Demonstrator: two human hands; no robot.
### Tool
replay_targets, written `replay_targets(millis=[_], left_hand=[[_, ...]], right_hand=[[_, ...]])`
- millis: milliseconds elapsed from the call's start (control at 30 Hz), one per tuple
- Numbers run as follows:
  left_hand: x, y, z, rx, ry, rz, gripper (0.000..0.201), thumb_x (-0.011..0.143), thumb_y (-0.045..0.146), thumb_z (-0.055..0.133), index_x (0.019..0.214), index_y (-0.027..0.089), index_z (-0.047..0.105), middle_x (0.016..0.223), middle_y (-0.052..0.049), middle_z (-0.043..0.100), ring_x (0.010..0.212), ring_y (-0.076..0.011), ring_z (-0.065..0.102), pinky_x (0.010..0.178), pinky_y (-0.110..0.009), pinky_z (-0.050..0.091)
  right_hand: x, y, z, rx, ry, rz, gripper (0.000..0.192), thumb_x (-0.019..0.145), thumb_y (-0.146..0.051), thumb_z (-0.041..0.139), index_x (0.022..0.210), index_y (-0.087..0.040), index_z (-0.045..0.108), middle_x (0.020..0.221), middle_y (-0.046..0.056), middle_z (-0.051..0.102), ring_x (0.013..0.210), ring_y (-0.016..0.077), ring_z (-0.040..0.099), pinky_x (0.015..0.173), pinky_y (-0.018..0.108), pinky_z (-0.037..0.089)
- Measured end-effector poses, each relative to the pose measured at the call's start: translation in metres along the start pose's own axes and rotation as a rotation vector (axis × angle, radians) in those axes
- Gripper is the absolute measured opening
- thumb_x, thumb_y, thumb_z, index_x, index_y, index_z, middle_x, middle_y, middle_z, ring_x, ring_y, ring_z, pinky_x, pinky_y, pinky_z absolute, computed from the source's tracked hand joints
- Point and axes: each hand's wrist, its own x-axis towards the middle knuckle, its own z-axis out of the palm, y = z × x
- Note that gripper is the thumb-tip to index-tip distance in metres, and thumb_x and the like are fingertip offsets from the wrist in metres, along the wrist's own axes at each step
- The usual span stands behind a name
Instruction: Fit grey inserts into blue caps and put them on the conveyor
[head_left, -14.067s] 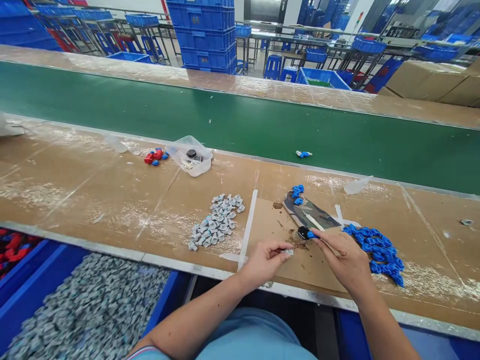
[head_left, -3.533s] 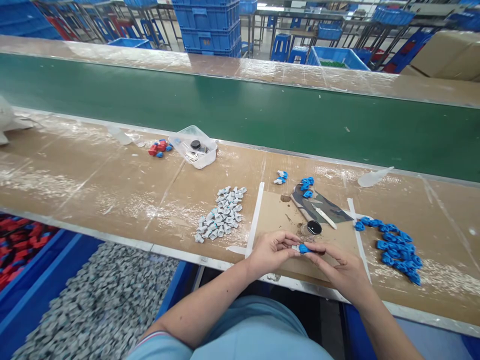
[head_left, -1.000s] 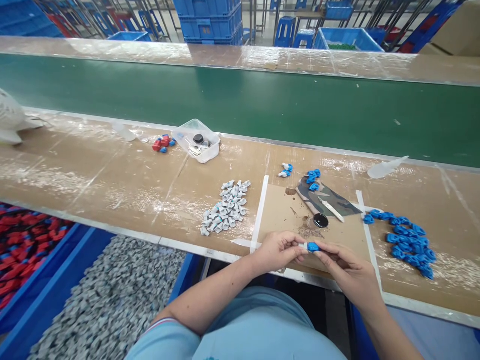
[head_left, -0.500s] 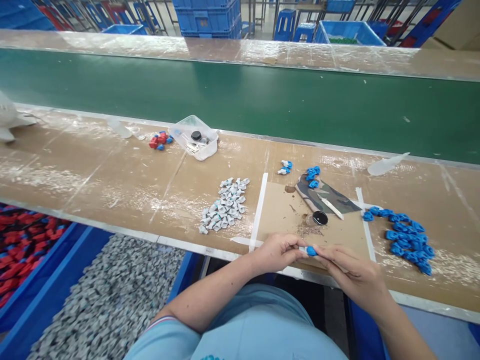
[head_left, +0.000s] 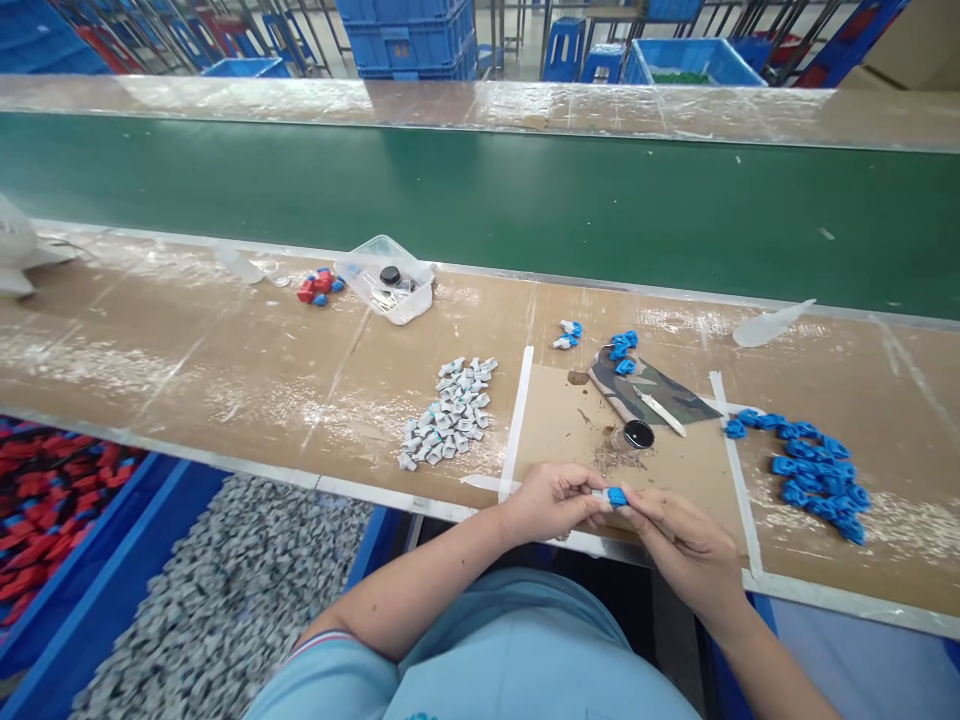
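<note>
Over the table's front edge, my left hand point(head_left: 556, 503) pinches a small grey plastic part point(head_left: 600, 494). The fingertips of my right hand point(head_left: 679, 535) grip a small blue plastic part point(head_left: 616, 496) that meets the grey one end to end. Fingers partly cover both pieces. Just beyond my hands stands a small open pot of dark liquid point(head_left: 638, 435). A white pen-like tool point(head_left: 660, 411) lies on a camouflage cloth point(head_left: 679, 392) behind it. A few blue parts point(head_left: 623, 350) rest on the cloth's far corner, with grey-and-blue pieces point(head_left: 568, 334) to their left.
Grey parts point(head_left: 450, 415) are spread at left, blue parts point(head_left: 821, 475) at right. Farther back are a clear plastic tray point(head_left: 388, 285), red-and-blue pieces point(head_left: 319, 286) and a white plastic bottle point(head_left: 772, 325). A green conveyor belt point(head_left: 480, 195) runs behind. Bins of grey parts point(head_left: 232, 590) and red parts point(head_left: 60, 510) stand lower left.
Both hands, holding the joined pieces, have shifted slightly left, and my right hand has turned a little. The view has tilted slightly; the things on the table stay put.
</note>
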Motion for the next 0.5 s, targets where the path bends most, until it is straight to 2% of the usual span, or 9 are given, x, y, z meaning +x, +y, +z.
replay_targets(millis=[133,267,367,500], left_hand=[[0.002,0.000,0.000,0.072,-0.005,-0.002,0.047,0.068,0.057,0.068,0.087,0.014,0.064,0.063,0.000,0.061,0.057,-0.0114,0.059,0.060,-0.024,0.051],[0.001,0.010,-0.002,0.360,-0.046,0.057,0.031,0.085,0.044,0.052,0.087,0.015,0.063,0.064,0.000,0.059,0.060,-0.0114,0.056,0.060,-0.022,0.047],[-0.002,0.020,-0.004,0.576,-0.134,0.103,0.027,0.090,0.033,0.043,0.078,0.016,0.061,0.064,0.001,0.057,0.060,-0.0108,0.053,0.060,-0.020,0.042],[-0.003,0.024,-0.007,0.633,-0.234,0.101,0.032,0.090,0.030,0.041,0.065,0.016,0.055,0.061,0.002,0.053,0.058,-0.0093,0.049,0.058,-0.018,0.038]], right_hand=[[-0.002,0.002,0.002,0.054,0.034,0.090,0.017,0.079,-0.023,0.065,0.092,-0.029,0.075,0.081,0.002,0.073,0.070,0.0174,0.069,0.060,0.027,0.059],[-0.002,0.007,0.002,0.115,0.051,0.228,0.014,0.077,-0.032,0.067,0.087,-0.027,0.076,0.084,0.005,0.074,0.073,0.0197,0.070,0.064,0.030,0.060],[0.001,0.008,-0.002,0.198,-0.029,0.317,0.015,0.075,-0.036,0.069,0.084,-0.026,0.076,0.080,0.006,0.074,0.073,0.0201,0.070,0.065,0.030,0.060],[0.004,0.004,-0.006,0.430,-0.157,0.488,0.017,0.070,-0.039,0.073,0.080,-0.026,0.077,0.076,0.005,0.073,0.070,0.0194,0.070,0.062,0.028,0.060]])
